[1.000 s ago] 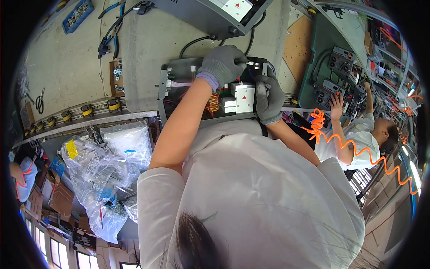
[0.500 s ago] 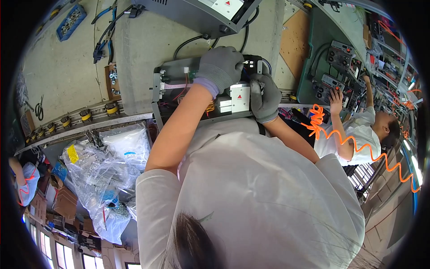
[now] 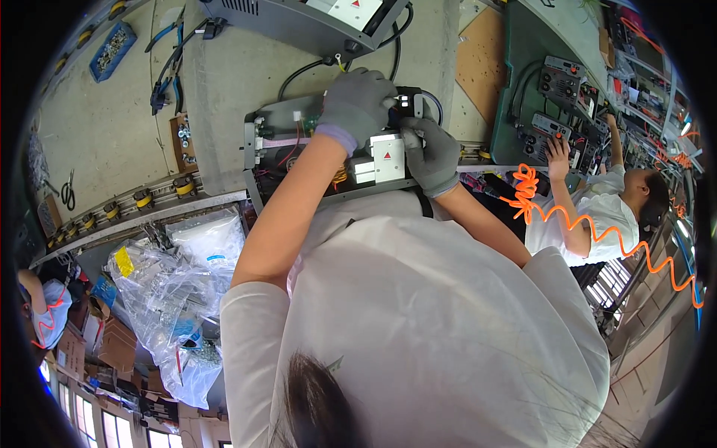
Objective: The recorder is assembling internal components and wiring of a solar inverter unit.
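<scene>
Left hand [image 3: 357, 103] and right hand [image 3: 432, 153], both in grey gloves, meet at the far right corner of an open dark casing [image 3: 250, 145]. Fingers bent, the left arches over the far side; the right is curled at the right edge. Whether either pinches anything I cannot tell, as the gloves hide it. Small white connectors [image 3: 404, 100] sit just beside the left fingertips.

Compared with half a second ago, the right fingers look slightly closer to the left ones, and a yellow lead [image 3: 340, 63] shows more plainly beyond the left knuckles; the work seems still centred on that corner.

Inside the casing, a white box [image 3: 389, 158] stands toward the right end and pink wires [image 3: 287, 142] run at the left. The casing lies at the near edge of the workbench [image 3: 231, 75]. A second casing [image 3: 299, 22] stands beyond it; blue-handled pliers [image 3: 178, 93] and a blue tray [image 3: 95, 75] of small parts lie toward the far left corner.
</scene>
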Motion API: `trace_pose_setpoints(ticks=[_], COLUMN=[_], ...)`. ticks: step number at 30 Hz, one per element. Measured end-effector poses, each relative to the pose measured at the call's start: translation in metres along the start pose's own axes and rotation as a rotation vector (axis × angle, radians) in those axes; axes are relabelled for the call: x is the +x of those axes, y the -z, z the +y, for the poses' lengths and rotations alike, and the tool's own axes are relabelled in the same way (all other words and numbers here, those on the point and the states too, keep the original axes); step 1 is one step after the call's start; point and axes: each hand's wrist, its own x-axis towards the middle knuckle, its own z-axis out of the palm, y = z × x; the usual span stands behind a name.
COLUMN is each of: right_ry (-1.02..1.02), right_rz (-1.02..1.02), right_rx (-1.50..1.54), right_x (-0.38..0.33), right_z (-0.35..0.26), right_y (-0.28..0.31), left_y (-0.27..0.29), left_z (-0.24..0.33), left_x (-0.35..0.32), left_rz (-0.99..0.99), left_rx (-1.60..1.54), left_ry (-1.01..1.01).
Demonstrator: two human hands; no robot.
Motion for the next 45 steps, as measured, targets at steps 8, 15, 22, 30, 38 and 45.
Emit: trace_pose_setpoints(ticks=[8, 15, 22, 30, 38, 45], right_ry=[-0.037, -0.118, -0.124, -0.108, -0.094, -0.077], right_rz=[-0.023, -0.099, 0.036, 0.098, 0.093, 0.034], right_rx=[-0.307, -0.133, -0.195, -0.017, 0.037, -0.028], right_x=[0.013, 0.01, -0.006, -0.009, -0.01, -0.011], right_z=[-0.024, -0.024, -0.005, 0.005, 0.007, 0.009], right_y=[0.031, 0.017, -0.004, -0.011, -0.014, -0.012], left_y=[0.013, 0.011, 0.012, -0.002, -0.006, -0.008], left_z=[0.016, 0.006, -0.006, 0.001, 0.001, 0.011], left_x=[-0.032, -0.03, -0.028, -0.03, -0.024, -0.017], left_rz=[0.107, 0.094, 0.115, 0.226, 0.239, 0.176], left_rx=[-0.05, -0.462, 0.161, 0.233, 0.265, 0.336], left_ry=[-0.155, -0.143, -0.1, -0.093, -0.116, -0.064])
